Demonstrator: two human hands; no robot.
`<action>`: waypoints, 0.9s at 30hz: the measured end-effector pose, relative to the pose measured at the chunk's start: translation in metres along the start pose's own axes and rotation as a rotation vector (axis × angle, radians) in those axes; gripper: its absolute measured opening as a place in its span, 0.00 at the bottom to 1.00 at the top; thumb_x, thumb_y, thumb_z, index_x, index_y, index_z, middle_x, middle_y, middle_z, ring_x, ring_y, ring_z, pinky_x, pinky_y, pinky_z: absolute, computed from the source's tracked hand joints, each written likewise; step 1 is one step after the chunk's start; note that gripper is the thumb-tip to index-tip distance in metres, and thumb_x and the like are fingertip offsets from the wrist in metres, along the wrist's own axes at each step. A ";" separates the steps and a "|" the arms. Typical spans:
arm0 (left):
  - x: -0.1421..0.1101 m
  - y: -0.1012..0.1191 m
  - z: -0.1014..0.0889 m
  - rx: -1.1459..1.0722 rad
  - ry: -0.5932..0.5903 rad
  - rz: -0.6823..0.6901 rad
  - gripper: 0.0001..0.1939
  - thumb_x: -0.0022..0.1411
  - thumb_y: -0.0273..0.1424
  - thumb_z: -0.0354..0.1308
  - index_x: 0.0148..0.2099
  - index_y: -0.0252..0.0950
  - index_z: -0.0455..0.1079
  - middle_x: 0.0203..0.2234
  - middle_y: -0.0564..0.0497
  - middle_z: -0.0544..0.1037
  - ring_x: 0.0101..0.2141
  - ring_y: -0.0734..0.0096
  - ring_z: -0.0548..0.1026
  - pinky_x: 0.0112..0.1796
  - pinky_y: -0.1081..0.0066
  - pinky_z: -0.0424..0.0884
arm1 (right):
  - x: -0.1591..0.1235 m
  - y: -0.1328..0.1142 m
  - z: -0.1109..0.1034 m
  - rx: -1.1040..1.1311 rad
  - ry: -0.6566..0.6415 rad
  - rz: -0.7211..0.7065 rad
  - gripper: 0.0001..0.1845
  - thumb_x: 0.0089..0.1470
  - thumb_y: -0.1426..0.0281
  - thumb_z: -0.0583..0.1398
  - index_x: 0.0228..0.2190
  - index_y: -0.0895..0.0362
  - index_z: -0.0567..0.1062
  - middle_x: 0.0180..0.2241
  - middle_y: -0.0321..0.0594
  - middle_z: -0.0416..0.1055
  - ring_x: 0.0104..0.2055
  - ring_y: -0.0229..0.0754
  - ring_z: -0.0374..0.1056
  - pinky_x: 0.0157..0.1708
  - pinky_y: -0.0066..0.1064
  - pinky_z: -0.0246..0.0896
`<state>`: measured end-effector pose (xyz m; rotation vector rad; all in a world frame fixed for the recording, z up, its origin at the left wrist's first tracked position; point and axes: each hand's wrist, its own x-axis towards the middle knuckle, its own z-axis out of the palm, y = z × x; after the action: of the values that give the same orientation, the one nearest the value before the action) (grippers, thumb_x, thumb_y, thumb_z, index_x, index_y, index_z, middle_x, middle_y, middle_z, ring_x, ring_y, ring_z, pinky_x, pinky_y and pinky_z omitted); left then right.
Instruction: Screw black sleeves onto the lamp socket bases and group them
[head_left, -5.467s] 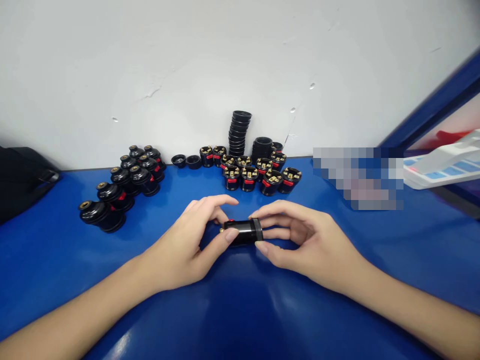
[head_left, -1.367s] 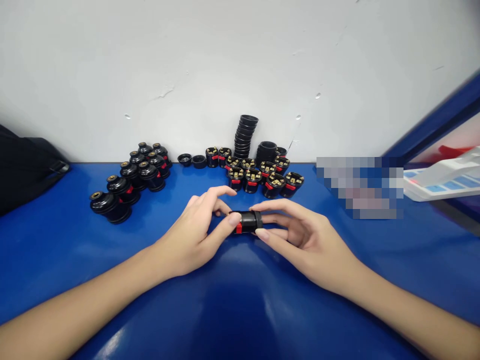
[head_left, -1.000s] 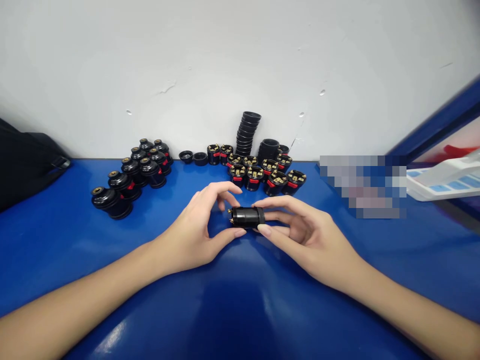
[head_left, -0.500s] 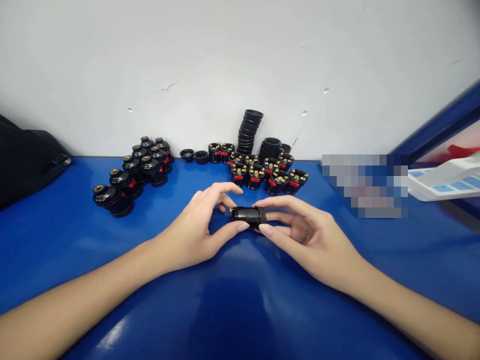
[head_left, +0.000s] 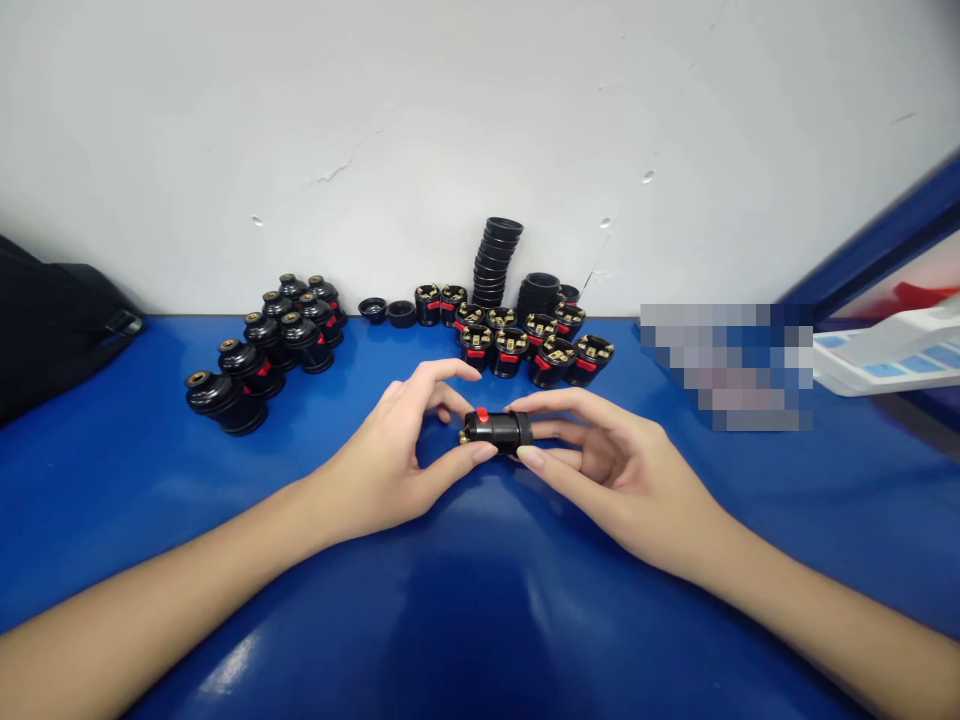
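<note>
A small black lamp socket (head_left: 497, 430) with a red tab and brass contacts lies on its side between both hands, just above the blue table (head_left: 465, 610). My left hand (head_left: 390, 460) pinches its left end with thumb and fingers. My right hand (head_left: 600, 465) grips its right end, where a black ring sits, with thumb below and fingers above.
Finished black sockets (head_left: 259, 350) lie in a cluster at the back left. Socket cores with brass and red parts (head_left: 536, 345) stand at the back centre beside a stack of black rings (head_left: 495, 262) and two loose caps (head_left: 386, 311). A black bag (head_left: 52, 325) is far left.
The socket has turned between my fingers; its red tab now shows on top. Both hands stay in about the same place.
</note>
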<state>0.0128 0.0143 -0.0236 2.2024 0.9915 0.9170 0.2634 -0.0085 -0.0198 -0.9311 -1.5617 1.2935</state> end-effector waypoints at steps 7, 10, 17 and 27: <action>0.000 0.000 0.001 0.043 0.036 0.081 0.34 0.68 0.35 0.71 0.68 0.47 0.57 0.53 0.48 0.78 0.52 0.58 0.77 0.55 0.57 0.69 | -0.001 0.002 0.000 0.024 -0.012 -0.014 0.13 0.65 0.67 0.72 0.50 0.50 0.81 0.51 0.41 0.82 0.53 0.45 0.84 0.50 0.29 0.85; 0.001 0.004 -0.001 0.082 -0.033 -0.030 0.22 0.78 0.41 0.59 0.67 0.46 0.59 0.47 0.51 0.81 0.48 0.59 0.78 0.54 0.56 0.65 | 0.000 0.002 0.000 0.021 -0.006 -0.026 0.13 0.65 0.68 0.72 0.50 0.50 0.81 0.52 0.41 0.81 0.54 0.44 0.83 0.52 0.28 0.84; 0.003 0.000 0.000 0.052 -0.005 0.036 0.22 0.76 0.35 0.63 0.65 0.44 0.60 0.44 0.50 0.81 0.44 0.62 0.78 0.50 0.59 0.68 | 0.000 0.003 0.000 0.011 -0.002 -0.030 0.12 0.66 0.68 0.71 0.50 0.50 0.81 0.51 0.42 0.81 0.53 0.45 0.84 0.51 0.30 0.85; 0.003 0.003 0.001 0.139 -0.004 -0.044 0.19 0.79 0.41 0.57 0.66 0.46 0.61 0.47 0.52 0.81 0.47 0.60 0.77 0.53 0.58 0.65 | 0.002 0.004 0.000 0.020 0.007 -0.041 0.13 0.64 0.68 0.72 0.49 0.50 0.81 0.51 0.41 0.81 0.53 0.44 0.83 0.52 0.30 0.84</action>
<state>0.0163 0.0145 -0.0208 2.2857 1.1272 0.8460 0.2627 -0.0062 -0.0236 -0.8858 -1.5517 1.2732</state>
